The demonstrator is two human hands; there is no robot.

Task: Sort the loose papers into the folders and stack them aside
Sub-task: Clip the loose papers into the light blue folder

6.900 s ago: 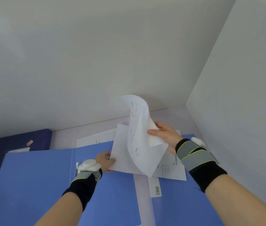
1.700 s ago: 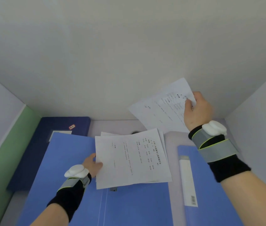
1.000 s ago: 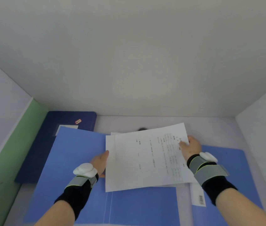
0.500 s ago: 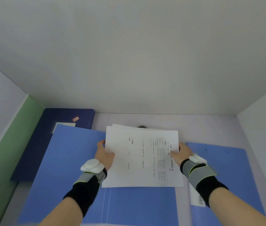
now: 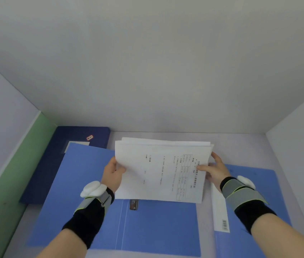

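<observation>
A stack of white printed papers (image 5: 161,170) is held over the right half of an open light-blue folder (image 5: 84,192), a little above its metal clip (image 5: 133,204). My left hand (image 5: 112,174) grips the stack's left edge, thumb on top. On the stack's right edge sits my right hand (image 5: 214,169), thumb pressing on the top sheet. A second, closed light-blue folder (image 5: 255,185) with a white spine label (image 5: 220,213) lies to the right, partly under my right wrist.
A dark navy folder (image 5: 54,164) lies at the back left, partly under the open folder. White walls close in the desk behind and on the right; a green strip (image 5: 8,183) runs along the left wall. Pale desk surface (image 5: 240,146) shows behind the papers.
My right hand brought its sheets down from the upper right onto the sheets in my left hand. Both hands now hold one squared stack, lifted slightly toward the back of the desk.
</observation>
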